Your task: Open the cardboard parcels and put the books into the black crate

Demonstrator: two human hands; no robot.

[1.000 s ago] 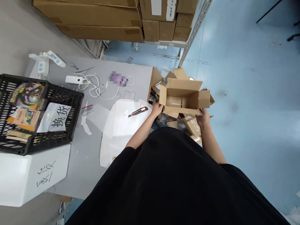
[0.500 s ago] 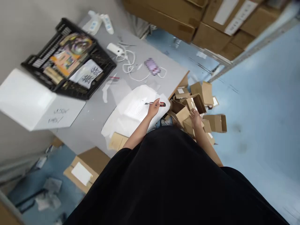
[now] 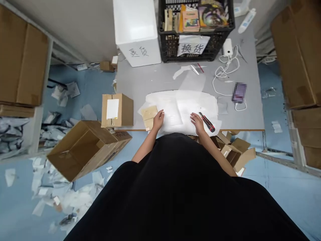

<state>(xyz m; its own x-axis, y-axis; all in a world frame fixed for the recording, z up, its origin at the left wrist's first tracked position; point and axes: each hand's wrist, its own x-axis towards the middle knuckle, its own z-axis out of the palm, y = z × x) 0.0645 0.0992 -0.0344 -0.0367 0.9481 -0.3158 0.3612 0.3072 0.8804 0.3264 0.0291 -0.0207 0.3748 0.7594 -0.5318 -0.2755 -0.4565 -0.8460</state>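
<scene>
White foam sheeting (image 3: 173,107) lies along the front of the grey table (image 3: 142,78). My left hand (image 3: 158,120) is over its left part, beside a flat tan cardboard piece (image 3: 149,113), fingers apart with nothing seen in them. Over the right part, my right hand (image 3: 197,123) has its fingers spread and holds nothing. Just right of it lies a red and black utility knife (image 3: 207,122). A closed carton (image 3: 127,110) with a white label stands at the table's left front corner.
At the back are a white bin (image 3: 137,33) and a black crate (image 3: 190,58) of books. A phone (image 3: 239,92) with a white cable lies right. Opened cartons (image 3: 235,154) are on the floor right, a large open box (image 3: 80,150) left.
The view has swung left to face the table. My left hand has let go of the utility knife. My right hand has moved from the floor cartons to above the foam sheeting.
</scene>
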